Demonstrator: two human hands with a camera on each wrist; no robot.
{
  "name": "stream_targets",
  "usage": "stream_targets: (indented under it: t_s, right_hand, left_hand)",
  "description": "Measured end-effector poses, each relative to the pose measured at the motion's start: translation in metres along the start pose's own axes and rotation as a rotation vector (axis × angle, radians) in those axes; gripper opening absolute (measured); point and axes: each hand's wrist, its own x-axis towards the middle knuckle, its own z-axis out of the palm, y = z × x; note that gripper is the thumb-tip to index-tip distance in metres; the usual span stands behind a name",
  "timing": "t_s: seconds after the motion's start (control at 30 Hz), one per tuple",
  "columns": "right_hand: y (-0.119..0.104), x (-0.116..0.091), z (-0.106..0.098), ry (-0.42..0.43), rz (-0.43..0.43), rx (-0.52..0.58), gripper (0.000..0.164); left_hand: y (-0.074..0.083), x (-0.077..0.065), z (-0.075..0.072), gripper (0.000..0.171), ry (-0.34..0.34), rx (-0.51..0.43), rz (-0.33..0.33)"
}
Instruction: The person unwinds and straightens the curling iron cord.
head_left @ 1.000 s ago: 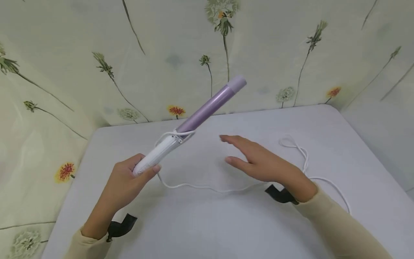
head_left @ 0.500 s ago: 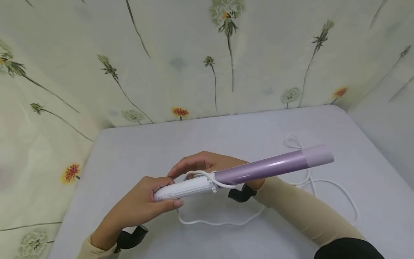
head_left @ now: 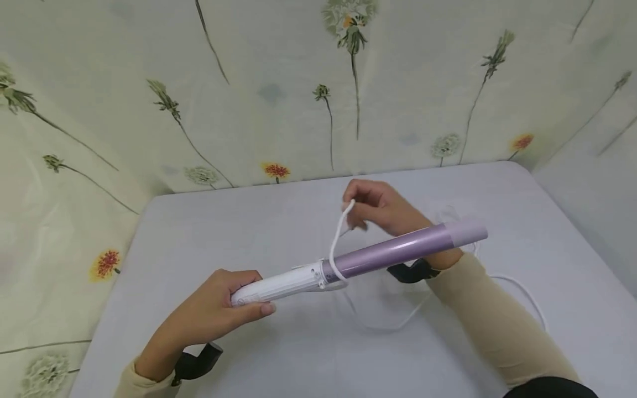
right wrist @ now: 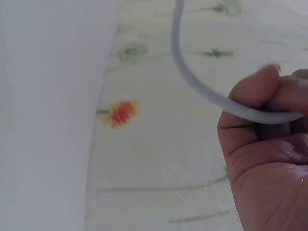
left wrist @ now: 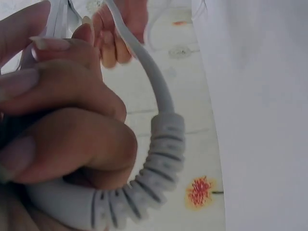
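My left hand grips the white handle of a curling iron, whose purple barrel points right and slightly up above the table. In the left wrist view, curled fingers wrap the handle, and a ribbed cord sleeve bends out beneath them. Behind the barrel, my right hand pinches the white power cord. From there the cord runs down and loops round the barrel's base where it meets the handle. The right wrist view shows the cord passing into the curled fingers of the right hand.
The rest of the cord lies loosely on the white-covered table at the right, partly behind the right forearm. A curtain printed with dandelions hangs along the table's back edge.
The curling iron has swung from a steep slant to nearly level. My right hand went from open at the right, to behind the handle, then up and right, now drawing the cord loop outward.
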Motion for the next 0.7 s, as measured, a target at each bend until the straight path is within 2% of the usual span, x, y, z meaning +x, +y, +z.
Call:
stream_targets:
  t_s: [0.07, 0.17, 0.3, 0.33, 0.47, 0.57, 0.63, 0.7]
  right_hand:
    - [-0.014, -0.010, -0.022, 0.038, -0.044, -0.035, 0.021]
    - [-0.043, -0.027, -0.048, 0.062, -0.029, -0.096, 0.021]
    - [-0.086, -0.050, -0.065, 0.083, 0.052, -0.222, 0.021]
    - [-0.094, -0.054, -0.067, 0.076, 0.045, -0.242, 0.022]
    - [-0.112, -0.070, -0.067, 0.056, -0.050, -0.279, 0.027]
    - [-0.116, -0.077, -0.058, 0.027, -0.111, -0.392, 0.032]
    - [-0.117, -0.081, -0.048, -0.004, -0.079, -0.515, 0.036]
    - [-0.115, -0.085, -0.039, -0.069, 0.000, -0.593, 0.036]
  left_hand:
    - [-0.005, -0.003, -0.003, 0.013, 0.011, 0.016, -0.026]
    - [-0.012, -0.005, -0.009, 0.012, 0.039, 0.033, -0.047]
    - [-0.015, -0.005, -0.012, 0.010, 0.075, 0.034, -0.058]
    - [-0.015, -0.005, -0.012, 0.010, 0.080, 0.037, -0.057]
    - [-0.016, 0.000, -0.011, 0.015, 0.086, 0.064, -0.075]
    - [-0.019, 0.003, -0.010, 0.020, 0.095, 0.093, -0.106]
    - [-0.022, 0.003, -0.010, 0.022, 0.113, 0.109, -0.134]
    - [-0.026, 0.002, -0.012, 0.023, 0.142, 0.130, -0.160]
